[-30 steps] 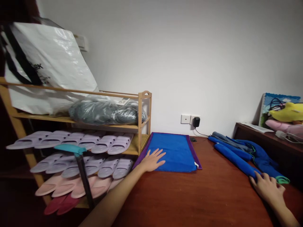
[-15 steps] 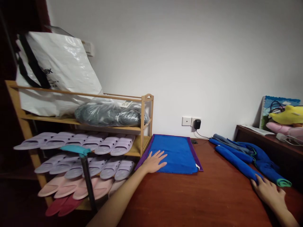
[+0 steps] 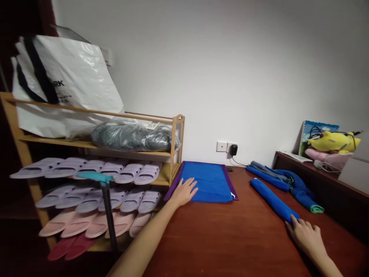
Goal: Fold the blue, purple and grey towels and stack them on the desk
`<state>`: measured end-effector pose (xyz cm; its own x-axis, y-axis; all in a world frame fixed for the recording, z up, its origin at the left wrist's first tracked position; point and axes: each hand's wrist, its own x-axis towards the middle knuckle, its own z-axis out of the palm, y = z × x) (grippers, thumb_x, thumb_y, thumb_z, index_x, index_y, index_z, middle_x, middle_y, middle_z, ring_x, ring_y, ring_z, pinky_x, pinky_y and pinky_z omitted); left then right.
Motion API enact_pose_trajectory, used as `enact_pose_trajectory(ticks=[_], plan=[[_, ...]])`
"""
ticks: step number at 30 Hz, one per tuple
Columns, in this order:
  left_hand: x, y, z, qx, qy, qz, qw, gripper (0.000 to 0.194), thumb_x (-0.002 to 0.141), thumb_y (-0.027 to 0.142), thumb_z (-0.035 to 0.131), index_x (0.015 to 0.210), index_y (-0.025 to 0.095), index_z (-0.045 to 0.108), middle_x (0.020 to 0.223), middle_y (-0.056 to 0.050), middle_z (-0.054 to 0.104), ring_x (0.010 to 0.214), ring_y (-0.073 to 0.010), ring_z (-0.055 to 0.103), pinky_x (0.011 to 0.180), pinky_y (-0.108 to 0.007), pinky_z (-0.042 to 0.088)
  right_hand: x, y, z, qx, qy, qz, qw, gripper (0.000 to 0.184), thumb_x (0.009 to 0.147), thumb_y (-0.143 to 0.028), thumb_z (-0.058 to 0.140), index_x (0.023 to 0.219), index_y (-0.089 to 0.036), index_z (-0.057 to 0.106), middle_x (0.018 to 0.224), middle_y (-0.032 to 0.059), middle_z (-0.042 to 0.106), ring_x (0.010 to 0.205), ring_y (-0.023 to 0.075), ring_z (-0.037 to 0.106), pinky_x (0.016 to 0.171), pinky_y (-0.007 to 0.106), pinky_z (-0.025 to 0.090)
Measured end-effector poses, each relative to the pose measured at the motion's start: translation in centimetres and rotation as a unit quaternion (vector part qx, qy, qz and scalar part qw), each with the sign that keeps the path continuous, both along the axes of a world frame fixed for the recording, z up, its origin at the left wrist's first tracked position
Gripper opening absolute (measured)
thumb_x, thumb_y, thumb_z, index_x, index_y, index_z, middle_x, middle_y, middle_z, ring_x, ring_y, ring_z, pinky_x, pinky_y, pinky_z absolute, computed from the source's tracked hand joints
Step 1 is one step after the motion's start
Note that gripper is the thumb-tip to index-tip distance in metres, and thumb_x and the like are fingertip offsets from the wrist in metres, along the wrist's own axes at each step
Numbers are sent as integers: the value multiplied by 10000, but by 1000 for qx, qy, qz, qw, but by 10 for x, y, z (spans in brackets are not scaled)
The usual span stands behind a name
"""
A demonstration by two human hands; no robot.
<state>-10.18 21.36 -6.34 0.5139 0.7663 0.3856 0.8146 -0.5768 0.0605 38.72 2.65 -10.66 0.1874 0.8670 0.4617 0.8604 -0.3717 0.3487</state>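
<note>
My left hand [image 3: 184,191] lies flat with fingers spread on the left front part of a blue cloth [image 3: 209,181]. That cloth is spread on top of a purple cloth [image 3: 232,187], whose edges show at both sides. At the right, my right hand [image 3: 306,235] grips the near end of a rolled blue cloth [image 3: 272,201], which lies at a slant on the table. Behind the roll lie more rolled cloths: a blue one with a green edge [image 3: 305,192] and a grey one [image 3: 269,172].
Left of the brown table [image 3: 230,238] stands a wooden shoe rack [image 3: 173,154] with several slippers [image 3: 147,173] and a white bag [image 3: 72,73]. A teal-topped handle [image 3: 95,176] rises before it. A black plug [image 3: 233,149] sits in the wall; a raised shelf [image 3: 288,159] borders the right.
My right hand has moved the rolled blue cloth left, away from the other rolls. My left hand stays on the spread cloth. The view has turned slightly right.
</note>
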Motion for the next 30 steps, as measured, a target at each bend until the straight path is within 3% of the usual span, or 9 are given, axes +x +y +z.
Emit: enact_pose_trajectory(ticks=[4, 6, 9, 13, 15, 17, 21, 24, 30], plan=[[-1, -16, 2, 18, 1, -5, 1000, 453, 982, 379, 286, 1353, 181, 453, 1451, -122, 363, 1350, -261, 286, 1083, -516, 173, -40, -39, 20, -42, -29, 42, 998, 448, 906, -401, 299, 886, -156, 674, 799, 141, 649, 766, 310, 615, 724, 449, 380], [-2, -28, 4, 21, 8, -20, 1000, 443, 972, 375, 320, 1360, 200, 443, 1457, -104, 356, 1352, -251, 284, 1079, -505, 202, -53, -57, 29, -88, -34, 71, 993, 343, 875, -255, 362, 1029, -244, 668, 883, 122, 655, 801, 302, 616, 706, 436, 392], [-1, -49, 9, 20, 24, -56, 998, 444, 961, 379, 355, 1374, 230, 421, 1477, -79, 322, 1359, -237, 270, 1086, -488, 208, -59, -73, 41, -134, -25, 79, 987, 644, 780, -57, 349, 1283, -443, 464, 1008, 76, 642, 901, 302, 604, 700, 440, 406], [6, -84, 19, 14, 32, -125, 992, 463, 963, 382, 366, 1409, 257, 355, 1504, -64, 263, 1374, -240, 227, 1101, -484, 179, -59, -64, 45, -101, 124, -32, 987, 404, 884, -298, 318, 1187, -232, 576, 968, 135, 637, 900, 318, 609, 721, 474, 430], [10, -103, 25, 12, 33, -156, 987, 477, 957, 377, 389, 1418, 269, 332, 1510, -55, 249, 1381, -237, 206, 1110, -479, 156, -59, -54, 40, -78, 221, -70, 970, 520, 877, -532, 285, 984, -149, 619, 942, 166, 641, 899, 335, 614, 739, 488, 436], [13, -122, 32, 4, 37, -186, 982, 500, 943, 367, 424, 1422, 270, 318, 1514, -55, 238, 1384, -239, 196, 1116, -479, 140, -58, -44, 34, -84, 284, -47, 954, 583, 854, -619, 244, 858, -150, 591, 930, 175, 648, 886, 325, 625, 729, 462, 449], [12, -154, 42, -13, 40, -224, 974, 541, 906, 335, 486, 1418, 258, 328, 1512, -62, 243, 1382, -262, 198, 1120, -489, 137, -52, -36, 32, -117, 310, 28, 943, 411, 884, -469, 284, 837, -165, 557, 913, 146, 659, 833, 237, 642, 709, 342, 459], [9, -169, 47, -31, 36, -227, 973, 555, 882, 301, 510, 1409, 242, 345, 1504, -74, 262, 1381, -265, 199, 1120, -485, 155, -55, -40, 41, -117, 292, 37, 949, 286, 843, -311, 367, 964, -145, 567, 1009, 160, 643, 871, 250, 638, 728, 345, 451], [13, -190, 52, -78, 11, -222, 972, 518, 850, 280, 536, 1353, 229, 424, 1491, -87, 294, 1352, -245, 283, 1106, -453, 230, -124, -63, 68, -132, 180, 89, 971, 506, 735, -33, 338, 1176, -152, 557, 1223, 173, 568, 1030, 259, 606, 820, 342, 456]])
